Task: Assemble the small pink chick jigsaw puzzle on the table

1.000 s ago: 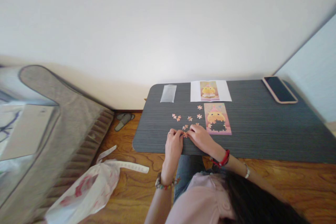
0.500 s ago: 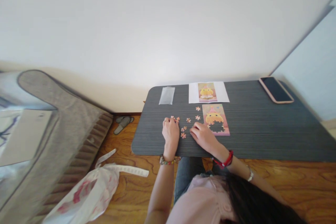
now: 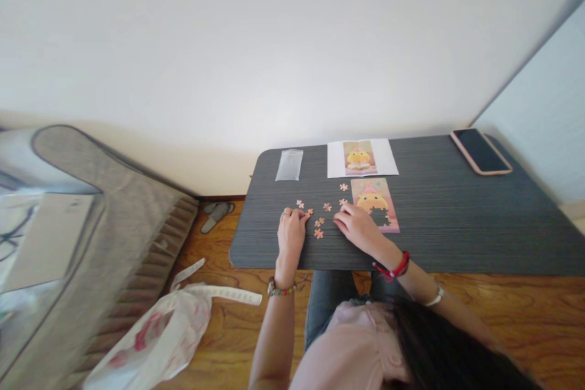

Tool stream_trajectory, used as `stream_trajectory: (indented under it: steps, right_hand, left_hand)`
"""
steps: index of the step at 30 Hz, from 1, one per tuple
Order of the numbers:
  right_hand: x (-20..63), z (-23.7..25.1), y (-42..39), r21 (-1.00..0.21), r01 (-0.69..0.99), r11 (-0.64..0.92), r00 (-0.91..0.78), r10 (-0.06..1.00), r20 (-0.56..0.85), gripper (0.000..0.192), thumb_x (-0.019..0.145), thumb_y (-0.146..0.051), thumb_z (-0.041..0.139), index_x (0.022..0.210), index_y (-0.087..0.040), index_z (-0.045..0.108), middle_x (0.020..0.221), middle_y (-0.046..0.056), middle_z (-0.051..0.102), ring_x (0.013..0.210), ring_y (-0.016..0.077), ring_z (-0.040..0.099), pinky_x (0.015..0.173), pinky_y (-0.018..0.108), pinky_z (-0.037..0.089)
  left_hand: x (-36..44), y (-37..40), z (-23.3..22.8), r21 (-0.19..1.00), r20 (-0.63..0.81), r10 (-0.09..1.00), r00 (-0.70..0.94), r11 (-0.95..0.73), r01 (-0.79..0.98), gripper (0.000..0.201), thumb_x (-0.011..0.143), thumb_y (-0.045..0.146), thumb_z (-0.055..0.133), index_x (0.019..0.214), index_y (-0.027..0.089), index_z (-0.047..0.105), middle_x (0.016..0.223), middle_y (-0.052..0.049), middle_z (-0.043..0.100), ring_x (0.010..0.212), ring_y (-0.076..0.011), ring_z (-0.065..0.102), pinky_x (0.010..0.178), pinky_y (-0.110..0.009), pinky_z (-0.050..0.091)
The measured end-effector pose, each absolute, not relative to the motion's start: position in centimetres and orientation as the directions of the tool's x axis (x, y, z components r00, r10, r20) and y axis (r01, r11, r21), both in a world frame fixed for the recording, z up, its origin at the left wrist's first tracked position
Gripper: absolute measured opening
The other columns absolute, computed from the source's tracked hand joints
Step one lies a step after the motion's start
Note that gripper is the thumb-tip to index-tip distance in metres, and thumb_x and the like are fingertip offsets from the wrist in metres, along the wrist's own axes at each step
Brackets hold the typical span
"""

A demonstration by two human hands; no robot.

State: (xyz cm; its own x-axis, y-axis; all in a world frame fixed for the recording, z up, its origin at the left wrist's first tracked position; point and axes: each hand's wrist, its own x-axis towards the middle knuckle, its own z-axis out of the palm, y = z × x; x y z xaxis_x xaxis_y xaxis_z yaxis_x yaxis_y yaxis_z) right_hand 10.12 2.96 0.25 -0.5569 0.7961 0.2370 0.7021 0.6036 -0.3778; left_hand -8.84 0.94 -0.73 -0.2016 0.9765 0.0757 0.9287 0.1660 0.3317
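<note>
On the dark table lies a partly assembled jigsaw puzzle [image 3: 372, 189] with a yellow cartoon figure and a gap in its lower part. My left hand [image 3: 291, 236] is closed, with the thumb and index finger at a small pinkish jigsaw piece [image 3: 310, 212]. Another loose piece [image 3: 300, 203] rests just beyond those fingers. My right hand [image 3: 361, 228] is curled over the puzzle's lower left side, fingertips together; what they hold, if anything, is hidden. Between the hands lie several loose pieces [image 3: 319, 234], and a further piece [image 3: 343, 187] sits left of the puzzle's top.
A paper sheet [image 3: 337, 159] with the same picture lies behind the puzzle. Left of it is a clear plastic sleeve [image 3: 289, 166]. A phone [image 3: 482, 151] lies at the table's back right. On the floor are a plastic bag [image 3: 183, 329] and slippers [image 3: 216, 216], near a grey sofa [image 3: 114, 195].
My left hand has drawn back slightly toward me and left, the jigsaw piece at its fingertips shifting a little toward me. My right hand has moved slightly away from me and right.
</note>
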Motion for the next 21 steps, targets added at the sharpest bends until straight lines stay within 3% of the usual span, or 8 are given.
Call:
stream_trajectory:
  steps: [7,13,21]
  right_hand:
    - [8.0,-0.5,1.5,-0.289,0.671,0.682,-0.661,0.728,0.184,0.017,0.083,-0.030,0.058,0.090,-0.016,0.064,0.089,0.007,0.057,0.081,0.0186,0.054,0.073,0.030,0.041]
    - [6.3,-1.7,0.9,-0.231,0.710,0.665,-0.637,0.746,0.192,0.020,0.089,-0.020,0.045,0.086,-0.015,0.063,0.087,0.008,0.059,0.084,0.0190,0.054,0.080,0.033,0.038]
    - [8.1,-1.8,1.9,-0.242,0.793,0.560,-0.526,0.828,0.194,0.017,0.088,-0.024,0.048,0.080,-0.016,0.061,0.084,0.008,0.058,0.082,0.0208,0.054,0.073,0.033,0.038]
  left_hand:
    - [-8.9,0.2,-1.0,0.383,0.087,0.981,-0.173,0.128,0.915,0.011,0.083,0.024,0.054,0.086,0.017,0.062,0.089,-0.007,0.055,0.084,-0.0192,0.055,0.080,-0.031,0.045]
    - [-8.4,0.1,-1.1,0.405,0.111,0.979,-0.169,0.110,0.907,0.010,0.084,0.024,0.052,0.081,0.018,0.060,0.085,-0.005,0.054,0.083,-0.0186,0.054,0.078,-0.031,0.045]
    - [-8.3,-0.4,-0.5,0.442,0.116,0.978,-0.174,0.106,0.891,0.009,0.084,0.024,0.053,0.081,0.018,0.059,0.084,-0.004,0.053,0.081,-0.0171,0.054,0.078,-0.030,0.046]
